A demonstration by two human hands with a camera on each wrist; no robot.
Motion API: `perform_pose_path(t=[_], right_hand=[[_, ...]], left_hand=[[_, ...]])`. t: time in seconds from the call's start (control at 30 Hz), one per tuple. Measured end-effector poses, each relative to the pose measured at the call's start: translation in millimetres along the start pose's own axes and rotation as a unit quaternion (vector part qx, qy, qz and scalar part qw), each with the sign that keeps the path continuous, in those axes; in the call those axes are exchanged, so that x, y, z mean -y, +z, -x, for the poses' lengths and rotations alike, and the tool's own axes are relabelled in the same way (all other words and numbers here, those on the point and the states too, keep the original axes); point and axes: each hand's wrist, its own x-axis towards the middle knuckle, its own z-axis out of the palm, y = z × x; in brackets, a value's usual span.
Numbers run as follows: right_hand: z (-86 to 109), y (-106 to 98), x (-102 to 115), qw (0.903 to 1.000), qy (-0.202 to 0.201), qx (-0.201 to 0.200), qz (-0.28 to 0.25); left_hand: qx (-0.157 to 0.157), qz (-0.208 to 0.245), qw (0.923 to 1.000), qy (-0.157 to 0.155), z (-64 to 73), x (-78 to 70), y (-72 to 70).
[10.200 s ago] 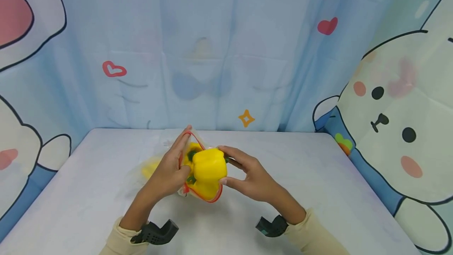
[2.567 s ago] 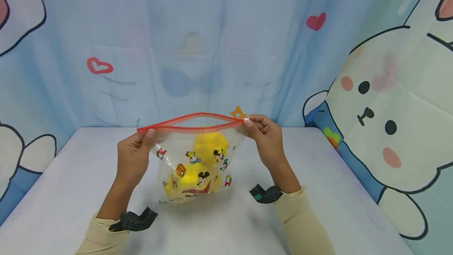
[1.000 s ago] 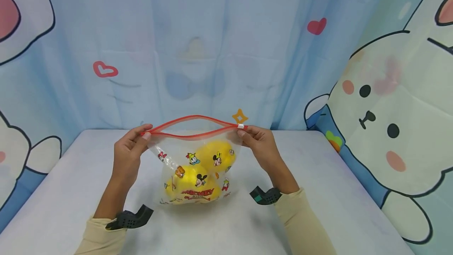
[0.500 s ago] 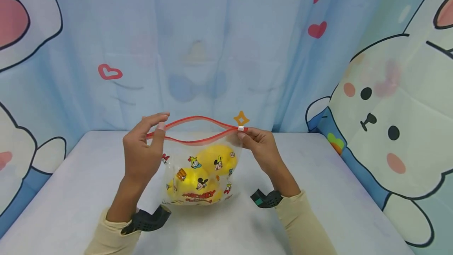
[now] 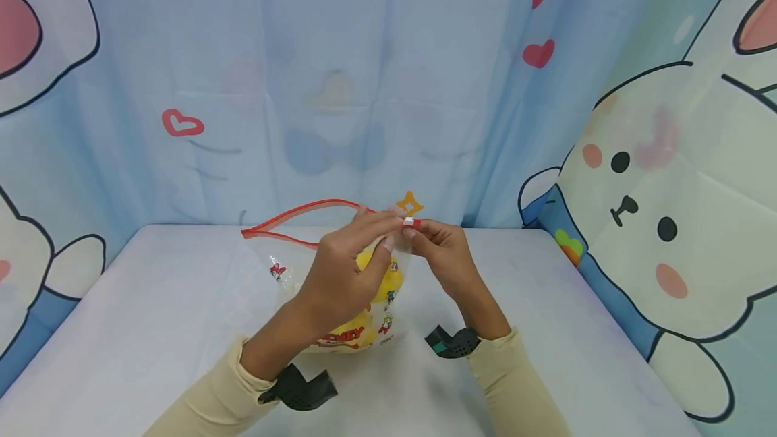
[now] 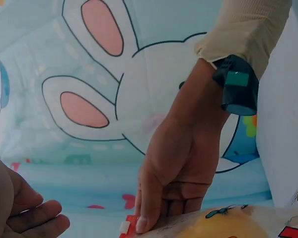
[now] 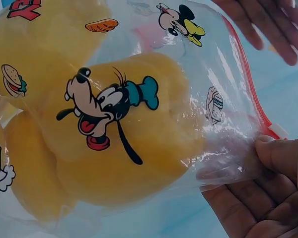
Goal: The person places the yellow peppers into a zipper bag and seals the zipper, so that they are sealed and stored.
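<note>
A clear zip bag (image 5: 376, 336) with cartoon prints and a red zip edge stands on the table, several yellow bell peppers (image 7: 164, 173) inside it. Its mouth gapes on the left side. My right hand (image 5: 446, 255) pinches the bag's top right corner between thumb and fingers, just beside the white slider (image 5: 409, 222). Across the front of the bag reaches my left hand (image 5: 346, 268), fingers extended towards the slider. In the left wrist view a small gap shows between the left fingertips (image 6: 59, 223) and the slider. The left hand hides part of the peppers.
A white-covered table (image 5: 158, 329) carries the bag. Behind it hangs a blue curtain (image 5: 334, 86) with cartoon rabbits and hearts. Each wrist wears a black camera mount, the left one (image 5: 300, 390) low over the table.
Earlier the peppers were being put into the bag, then both hands held its top corners. The left hand has since released the left corner and moved right to the slider; the right stays put.
</note>
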Motion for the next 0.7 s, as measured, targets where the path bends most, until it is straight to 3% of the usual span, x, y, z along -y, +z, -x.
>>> perform_pose_path(t=[0.23,0.5,0.7], right_hand=[[-0.1,1,2,0.9999,-0.003,0.005,-0.010],[0.1,1,2,0.9995,-0.023,0.019,0.013],[1.4,3,3,0.9994,-0.024,0.026,0.006]], left_hand=[[0.037,0.021,0.9989,-0.020,-5.8,5.8,8.7],[0.062,-0.022,0.9967,-0.047,-13.4,28.5,10.0],[0.087,-0.049,0.9927,-0.067,-13.3,34.9,12.1]])
